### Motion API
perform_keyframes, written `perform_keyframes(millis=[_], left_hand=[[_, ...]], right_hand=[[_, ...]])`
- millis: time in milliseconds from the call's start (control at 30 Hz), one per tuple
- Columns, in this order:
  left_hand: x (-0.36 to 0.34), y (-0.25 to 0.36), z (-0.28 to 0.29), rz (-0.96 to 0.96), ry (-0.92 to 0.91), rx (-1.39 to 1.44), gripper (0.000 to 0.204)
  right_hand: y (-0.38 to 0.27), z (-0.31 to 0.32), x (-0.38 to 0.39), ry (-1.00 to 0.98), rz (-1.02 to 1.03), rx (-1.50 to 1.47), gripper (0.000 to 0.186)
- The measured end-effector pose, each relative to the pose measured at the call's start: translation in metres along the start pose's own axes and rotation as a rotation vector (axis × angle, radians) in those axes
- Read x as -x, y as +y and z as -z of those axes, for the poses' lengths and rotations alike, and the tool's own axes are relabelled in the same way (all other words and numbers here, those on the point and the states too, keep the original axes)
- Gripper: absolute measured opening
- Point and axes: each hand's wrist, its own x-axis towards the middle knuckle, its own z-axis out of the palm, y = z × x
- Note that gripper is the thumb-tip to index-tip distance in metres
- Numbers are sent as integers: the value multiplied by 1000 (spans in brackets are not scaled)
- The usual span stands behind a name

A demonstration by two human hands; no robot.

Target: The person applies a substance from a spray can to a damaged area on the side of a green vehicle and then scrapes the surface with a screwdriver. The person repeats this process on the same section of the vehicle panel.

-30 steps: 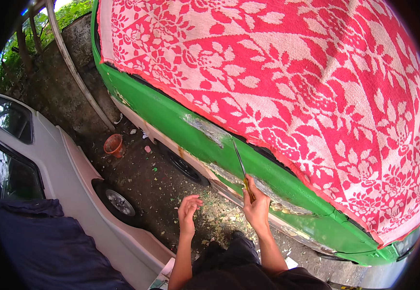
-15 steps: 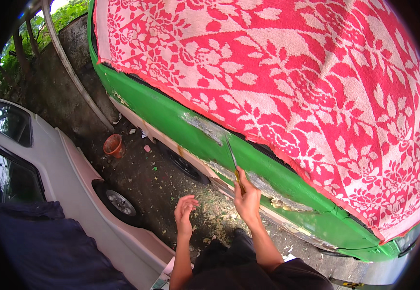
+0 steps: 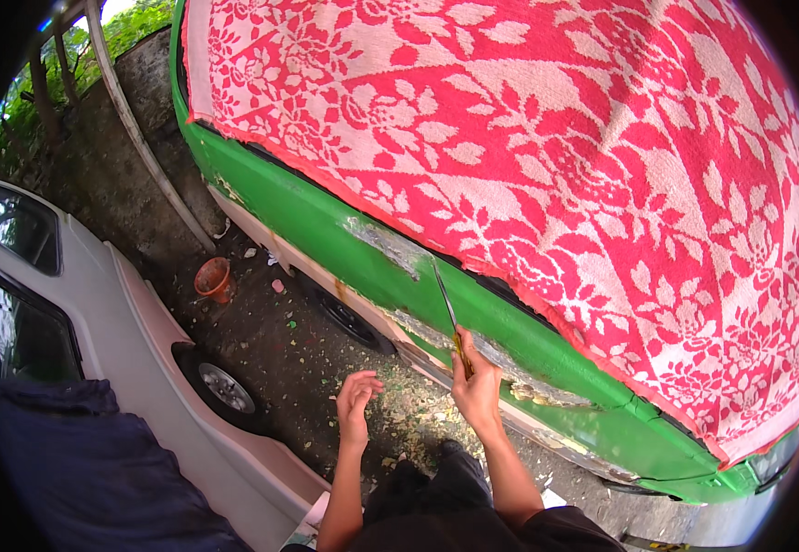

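Observation:
My right hand (image 3: pixel 479 385) is closed around the yellow-and-dark handle of a long, thin-bladed metal tool (image 3: pixel 446 299). Its blade slants up and left, and the tip is at the green car body (image 3: pixel 326 221), beside a scraped grey patch (image 3: pixel 383 246); whether it touches cannot be made out. More bare, flaking areas (image 3: pixel 547 394) run along the car's lower side. Left of it, my left hand (image 3: pixel 357 405) hovers over the ground with its fingers loosely curled and apart, holding nothing.
A pink-and-red floral cloth (image 3: pixel 528 156) covers the green car's top. A pale car (image 3: pixel 133 359) stands on the left, with dark fabric (image 3: pixel 87 469) over it. Between them are an orange bucket (image 3: pixel 215 280), a dark wheel (image 3: pixel 349 317) and scattered flakes (image 3: pixel 418 419). A curved pole (image 3: pixel 133 124) rises behind.
My right hand has shifted slightly right and down with the tool, whose tip stays near the scraped patch. My left hand has moved only a little to the right.

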Motion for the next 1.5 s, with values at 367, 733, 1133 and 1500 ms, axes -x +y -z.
perform_keyframes(millis=[367, 733, 1133, 1500], left_hand=[[8, 3, 9, 11, 65, 6, 30], [16, 7, 9, 34, 58, 18, 30], [4, -1, 8, 23, 45, 3, 32], [16, -6, 1, 24, 30, -17, 32]], right_hand=[[-12, 10, 4, 2, -47, -38, 49], [-4, 2, 1, 18, -1, 36, 48], [-10, 12, -2, 21, 5, 39, 51], [-16, 14, -11, -38, -4, 105, 49]])
